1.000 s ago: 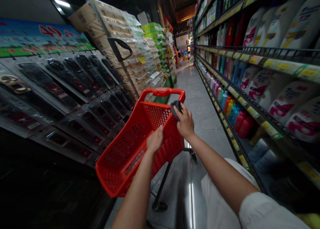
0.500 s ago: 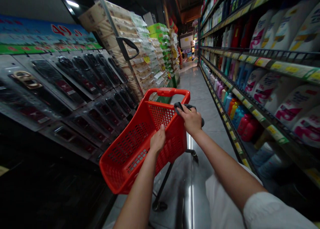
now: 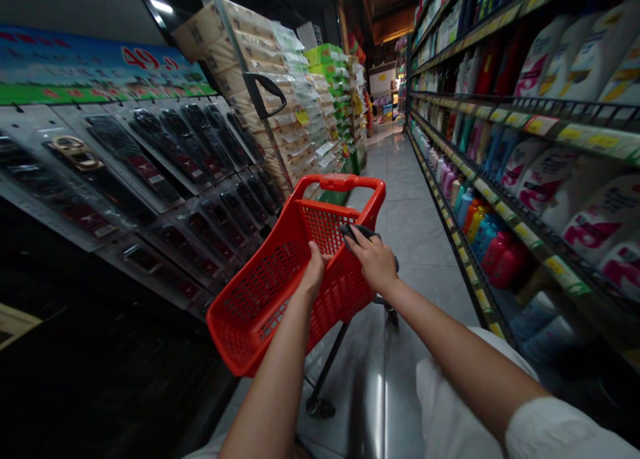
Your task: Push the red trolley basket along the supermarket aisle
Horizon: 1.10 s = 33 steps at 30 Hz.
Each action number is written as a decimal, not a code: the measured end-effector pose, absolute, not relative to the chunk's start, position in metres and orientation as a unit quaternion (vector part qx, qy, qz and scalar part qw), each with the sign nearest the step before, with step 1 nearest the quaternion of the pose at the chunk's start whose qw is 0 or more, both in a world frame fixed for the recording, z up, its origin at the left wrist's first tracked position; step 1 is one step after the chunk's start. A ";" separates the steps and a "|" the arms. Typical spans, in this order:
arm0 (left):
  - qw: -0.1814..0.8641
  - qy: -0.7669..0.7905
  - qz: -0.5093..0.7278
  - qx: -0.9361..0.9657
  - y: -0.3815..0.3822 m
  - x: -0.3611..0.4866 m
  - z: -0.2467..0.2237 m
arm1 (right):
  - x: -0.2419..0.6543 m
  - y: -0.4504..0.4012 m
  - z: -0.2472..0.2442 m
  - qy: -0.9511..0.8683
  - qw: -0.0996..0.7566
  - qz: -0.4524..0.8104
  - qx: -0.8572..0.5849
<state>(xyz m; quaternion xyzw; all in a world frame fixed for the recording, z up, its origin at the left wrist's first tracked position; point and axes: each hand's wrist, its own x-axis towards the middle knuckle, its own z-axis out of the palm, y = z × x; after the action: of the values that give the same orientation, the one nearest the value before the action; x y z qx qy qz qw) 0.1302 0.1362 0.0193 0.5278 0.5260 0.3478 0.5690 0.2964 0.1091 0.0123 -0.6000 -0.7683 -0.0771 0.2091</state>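
A red plastic shopping cart (image 3: pixel 250 292) with lattice walls stands at an angle in front of me, its basket bare inside. My left hand (image 3: pixel 315 269) grips the near side rim, thumb up over the edge. In my right hand (image 3: pixel 375 262) is a dark grey cloth (image 3: pixel 361 231), bunched under the fingers and pressed against the same rim, closer to the handle (image 3: pixel 330 180). Part of the cloth hangs out beyond the hand on its far side.
Shelves of shampoo bottles (image 3: pixel 595 205) line the right. Packaged belts (image 3: pixel 135 152) hang on a rack at left, beside a metal pole with a black handle (image 3: pixel 265 95). Stacked cartons (image 3: pixel 285 105) stand behind. A tiled aisle floor (image 3: pixel 400 179) runs ahead.
My right hand and the cloth have slid down along the cart's rim, away from the handle and toward my left hand. The view has shifted slightly.
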 end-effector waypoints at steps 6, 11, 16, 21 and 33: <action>0.561 0.495 0.388 0.537 0.135 0.130 0.023 | 0.277 0.089 -0.004 -0.826 0.200 -0.053 -0.525; 0.580 0.514 0.354 0.524 0.134 0.127 0.019 | 0.308 0.111 -0.002 -0.722 0.271 -0.088 -0.631; 0.522 0.542 0.373 0.542 0.136 0.127 0.014 | 0.317 0.132 -0.010 -0.639 0.322 -0.067 -0.695; 0.498 0.550 0.378 0.554 0.139 0.127 0.013 | 0.297 0.127 -0.018 -0.670 0.314 -0.035 -0.672; 0.491 0.551 0.381 0.557 0.143 0.127 0.012 | 0.307 0.124 0.009 -0.692 0.227 -0.085 -0.680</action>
<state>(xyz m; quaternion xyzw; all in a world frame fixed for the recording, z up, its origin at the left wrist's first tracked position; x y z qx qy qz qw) 0.1268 0.1428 0.0122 0.5570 0.5512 0.3811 0.4905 0.3072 0.1242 0.0086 -0.6799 -0.6921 -0.0854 0.2268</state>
